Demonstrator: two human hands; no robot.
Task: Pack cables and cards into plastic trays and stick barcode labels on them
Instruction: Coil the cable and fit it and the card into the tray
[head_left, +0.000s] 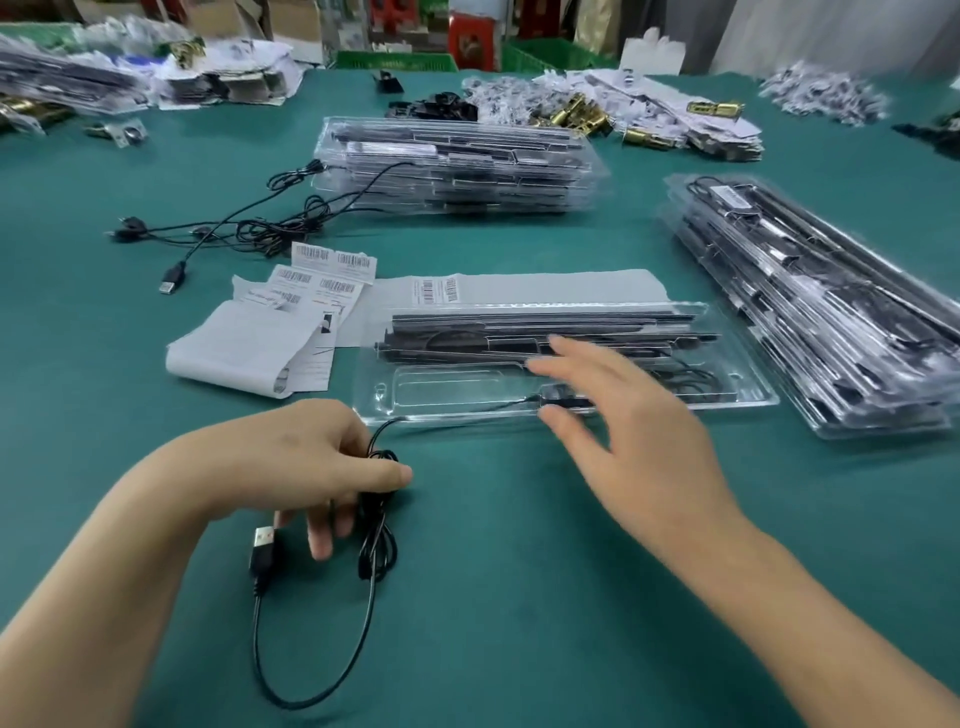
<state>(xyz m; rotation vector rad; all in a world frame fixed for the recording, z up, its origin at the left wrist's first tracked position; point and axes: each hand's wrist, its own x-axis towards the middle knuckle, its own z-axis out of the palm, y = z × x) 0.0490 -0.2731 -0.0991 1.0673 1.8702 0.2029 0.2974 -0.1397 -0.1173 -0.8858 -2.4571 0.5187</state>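
The step in hand looks to be packing a cable into a tray, with labelling not yet done. At the left, the left hand (306, 467) is curled round a coiled bundle of black cable (376, 540). The cable's USB plug (264, 540) hangs below the fingers and a slack loop lies on the bench (519, 597). Beyond this hand, barcode labels (332, 260) lie on paper sheets. From the coil a thin strand runs right into the open plastic tray (748, 384), which lies just beyond both hands and holds long dark strips in its far slots. The right hand (639, 415) hovers over the tray's near compartment, fingers spread and holding nothing. It is blurred, so I cannot tell whether it touches the tray. The next move, I judge, calls for carrying the coil right into that near compartment and tucking in plug and loop so nothing trails over the rim. Further right is a stack of filled trays (810, 322).
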